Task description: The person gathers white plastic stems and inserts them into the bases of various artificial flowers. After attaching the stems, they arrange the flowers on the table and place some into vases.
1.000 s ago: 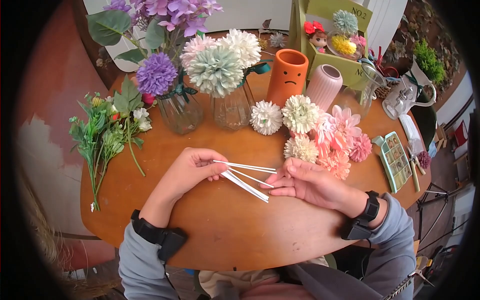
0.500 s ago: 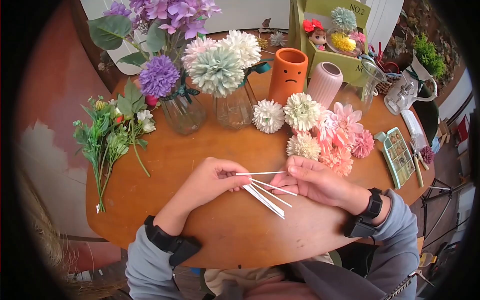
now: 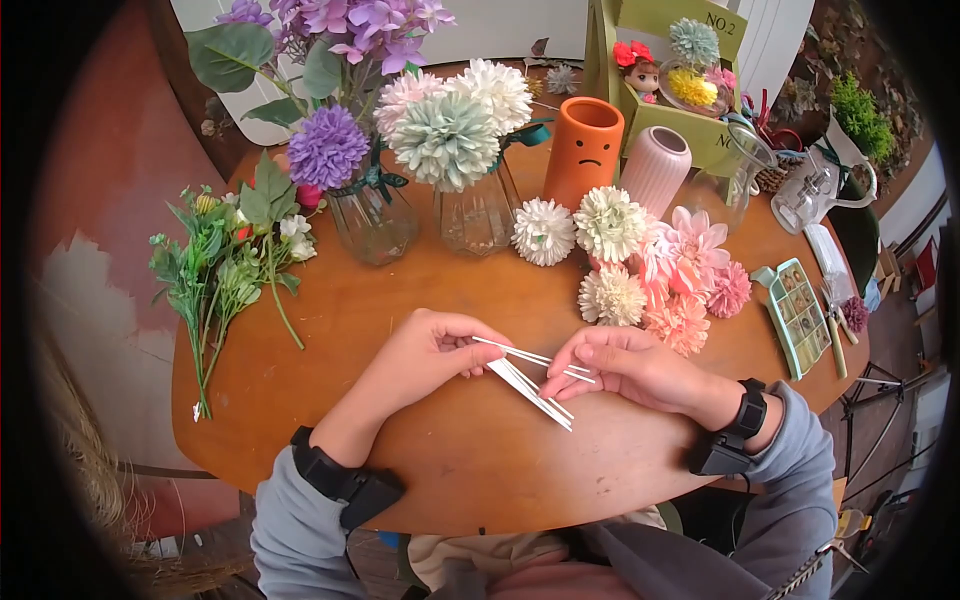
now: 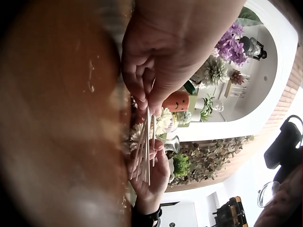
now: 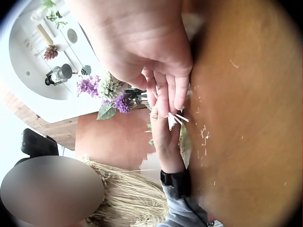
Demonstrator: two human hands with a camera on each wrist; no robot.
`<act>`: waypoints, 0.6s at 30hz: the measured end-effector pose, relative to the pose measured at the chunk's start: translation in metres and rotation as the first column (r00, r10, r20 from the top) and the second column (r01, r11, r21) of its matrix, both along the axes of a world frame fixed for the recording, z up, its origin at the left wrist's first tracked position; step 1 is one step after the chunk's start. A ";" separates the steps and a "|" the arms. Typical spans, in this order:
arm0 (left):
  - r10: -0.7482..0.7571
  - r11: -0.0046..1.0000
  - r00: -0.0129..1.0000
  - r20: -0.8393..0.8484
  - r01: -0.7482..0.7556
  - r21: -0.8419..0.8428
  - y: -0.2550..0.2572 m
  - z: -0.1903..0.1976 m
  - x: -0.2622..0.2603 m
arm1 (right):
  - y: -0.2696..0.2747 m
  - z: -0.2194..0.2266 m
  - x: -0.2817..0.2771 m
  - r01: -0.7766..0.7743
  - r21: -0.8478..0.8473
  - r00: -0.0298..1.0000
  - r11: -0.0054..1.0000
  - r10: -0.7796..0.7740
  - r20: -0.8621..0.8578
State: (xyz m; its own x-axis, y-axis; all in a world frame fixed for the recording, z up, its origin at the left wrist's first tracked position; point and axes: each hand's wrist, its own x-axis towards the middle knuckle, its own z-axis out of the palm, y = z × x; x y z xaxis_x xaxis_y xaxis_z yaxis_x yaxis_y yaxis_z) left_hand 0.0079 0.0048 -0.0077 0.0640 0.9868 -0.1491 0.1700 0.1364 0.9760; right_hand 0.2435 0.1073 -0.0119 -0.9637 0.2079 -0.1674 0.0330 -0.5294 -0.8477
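Note:
My left hand (image 3: 440, 350) pinches a bundle of thin white sticks (image 3: 530, 394) by one end, between thumb and fingertips. The free ends fan out toward my right hand (image 3: 625, 365) over the table. Its fingers reach in among the sticks, fairly straight, with two sticks passing on the thumb side. In the right wrist view, several stick ends (image 5: 173, 121) show beyond the fingertips. From the left wrist, the spread sticks (image 4: 146, 151) overlap the right palm. Beyond the right hand lie loose flower heads (image 3: 680, 270) in white, cream, pink and peach.
Two glass vases (image 3: 372, 220) with flowers stand at the back, beside an orange vase (image 3: 580, 165) and a pink ribbed vase (image 3: 655, 172). Green stems (image 3: 225, 270) lie at left. A compartment box (image 3: 800, 320) sits at right, near the wooden table's (image 3: 300, 440) edge.
My left hand has moved right, carrying the sticks closer to the right hand. The right hand's fingers now reach in among the sticks, separating two from the rest of the bundle.

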 end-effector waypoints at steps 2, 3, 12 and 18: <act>0.000 1.000 1.000 0.019 0.000 0.021 0.000 0.001 0.000 | 0.000 0.001 0.000 0.005 -0.004 1.000 1.000 -0.005 0.001; 0.004 1.000 0.999 0.033 -0.005 0.018 0.000 0.000 -0.001 | 0.000 0.001 0.000 0.008 -0.006 1.000 1.000 -0.008 0.002; -0.041 0.998 0.997 0.058 0.039 0.047 0.000 0.003 0.005 | 0.000 0.001 -0.001 -0.002 0.029 1.000 1.000 0.001 0.012; -0.052 0.991 0.998 0.024 0.048 0.127 0.001 0.005 0.017 | -0.005 0.012 -0.001 -0.182 0.163 0.979 0.970 0.164 0.118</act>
State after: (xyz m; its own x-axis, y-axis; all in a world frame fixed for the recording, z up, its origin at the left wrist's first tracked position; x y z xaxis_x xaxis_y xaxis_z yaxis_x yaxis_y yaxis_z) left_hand 0.0250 0.0060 -0.0029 0.1161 0.9930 -0.0213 0.1463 0.0042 0.9892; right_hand 0.2423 0.1024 0.0002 -0.9670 0.0739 -0.2438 0.2030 -0.3549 -0.9126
